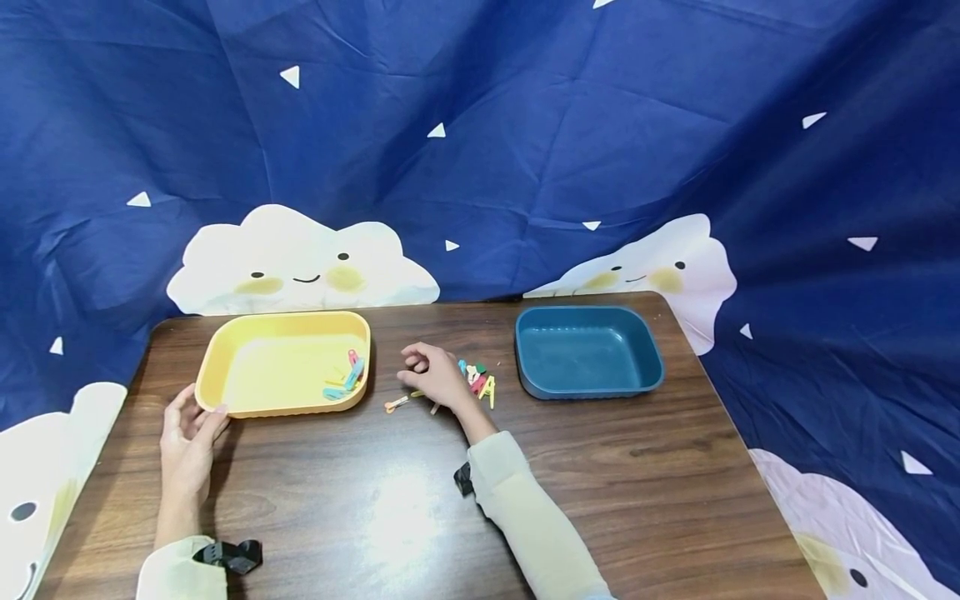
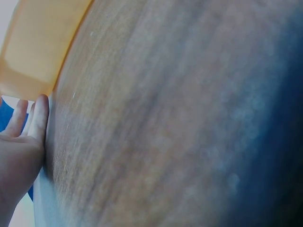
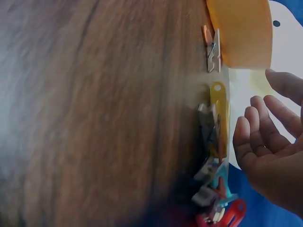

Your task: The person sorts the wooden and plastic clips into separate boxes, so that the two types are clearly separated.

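Note:
My left hand (image 1: 187, 454) is at the near left corner of a yellow plastic basin (image 1: 281, 407). In the left wrist view its fairly straight fingers (image 2: 40, 116) touch the basin's wall. Blue clothespins (image 1: 354, 375) and a pink one (image 1: 352, 357) lie at the basin's right end. Above the table, between basin and pile, hovers my right hand (image 1: 442, 379), fingers loosely bent and nothing visible between them. Beneath and beside it are several small clothespins, among them a wooden one (image 3: 214, 54), a yellow one (image 3: 218, 94) and a red one (image 3: 234, 213). The hand partly hides the pile in the head view.
A dark blue basin (image 1: 588, 392) stands on the right of the brown wooden table (image 1: 637, 492), with no clothespins visible inside. Behind the table hangs a blue curtain (image 1: 495, 150) with white clouds. Black wrist straps (image 1: 232, 557) sit on both sleeves.

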{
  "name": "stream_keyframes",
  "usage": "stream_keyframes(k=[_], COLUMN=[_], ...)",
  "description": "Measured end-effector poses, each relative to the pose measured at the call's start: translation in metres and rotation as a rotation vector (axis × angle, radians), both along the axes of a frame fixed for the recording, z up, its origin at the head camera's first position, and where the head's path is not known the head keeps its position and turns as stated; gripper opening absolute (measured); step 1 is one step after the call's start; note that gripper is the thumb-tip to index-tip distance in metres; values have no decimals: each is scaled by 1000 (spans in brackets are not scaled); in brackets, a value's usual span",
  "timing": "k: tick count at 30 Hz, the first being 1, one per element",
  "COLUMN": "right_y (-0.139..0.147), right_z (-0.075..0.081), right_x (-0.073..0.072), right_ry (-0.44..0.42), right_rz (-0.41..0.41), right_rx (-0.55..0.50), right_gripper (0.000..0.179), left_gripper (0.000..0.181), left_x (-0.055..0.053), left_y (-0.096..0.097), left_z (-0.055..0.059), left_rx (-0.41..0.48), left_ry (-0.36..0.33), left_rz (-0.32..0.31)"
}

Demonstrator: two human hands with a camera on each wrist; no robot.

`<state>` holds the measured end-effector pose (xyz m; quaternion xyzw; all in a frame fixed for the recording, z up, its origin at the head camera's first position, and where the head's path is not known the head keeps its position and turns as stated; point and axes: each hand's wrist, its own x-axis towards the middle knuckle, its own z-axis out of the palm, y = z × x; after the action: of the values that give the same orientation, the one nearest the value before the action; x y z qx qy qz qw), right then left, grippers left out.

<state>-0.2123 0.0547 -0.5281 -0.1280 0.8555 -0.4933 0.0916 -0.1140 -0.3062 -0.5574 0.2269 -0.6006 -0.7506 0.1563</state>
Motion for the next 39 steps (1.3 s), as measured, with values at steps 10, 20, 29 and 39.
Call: stream_keyframes(k=[10,20,29,39], right_y=[11,16,14,11], right_z=[-5,-3,-4,-7], right_x=[-2,-6,-9,-7], right_ry=[-13,-33,-24,-9], right_rz=[7,104,148,117], right_rx=[47,207,301,319], right_gripper=[39,44,46,36], left_gripper=[58,58,60,58], left_x=[0,-2,-3,-2], left_y=[0,0,-1,-1], left_z=[0,0,0,0], left_rx=[6,5,18,0], left_ry=[5,-1,-9,-10], left_rz=[-8,1,-6,-4])
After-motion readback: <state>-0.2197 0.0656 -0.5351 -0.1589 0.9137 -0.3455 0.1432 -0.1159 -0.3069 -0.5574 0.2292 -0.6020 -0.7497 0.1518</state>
